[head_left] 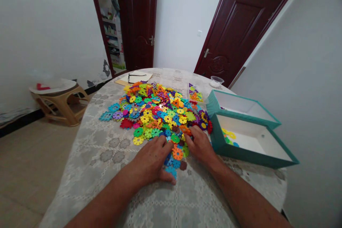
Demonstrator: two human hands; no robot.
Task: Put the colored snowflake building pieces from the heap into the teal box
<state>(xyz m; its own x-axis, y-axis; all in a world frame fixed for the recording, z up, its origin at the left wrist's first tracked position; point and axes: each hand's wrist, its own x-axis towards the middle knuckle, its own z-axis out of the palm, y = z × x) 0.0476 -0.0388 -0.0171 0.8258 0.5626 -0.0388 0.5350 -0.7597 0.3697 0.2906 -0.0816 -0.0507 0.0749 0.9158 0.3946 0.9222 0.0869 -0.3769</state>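
Note:
A big heap of colourful plastic snowflake discs [148, 113] with notched edges spreads over the table in front of me. My left hand [153, 158] rests at the near edge of the heap, its fingers bent over blue and orange discs and its thumb stretched apart toward me. On the right side of the heap, my right hand [200, 146] has its thumb and fingers apart, touching the pile beside an orange disc [184, 129]. Part of its fingertips is hidden among the pieces. Between both hands lie another orange disc [177, 153] and a green disc [175, 138].
To the right stand a teal box [256, 157] with a few discs inside and a second teal box [248, 99] behind it. A clear tray [196, 93] of small pieces, a plastic cup [217, 80] and glasses [136, 75] on paper lie farther back. A stool [66, 105] stands left.

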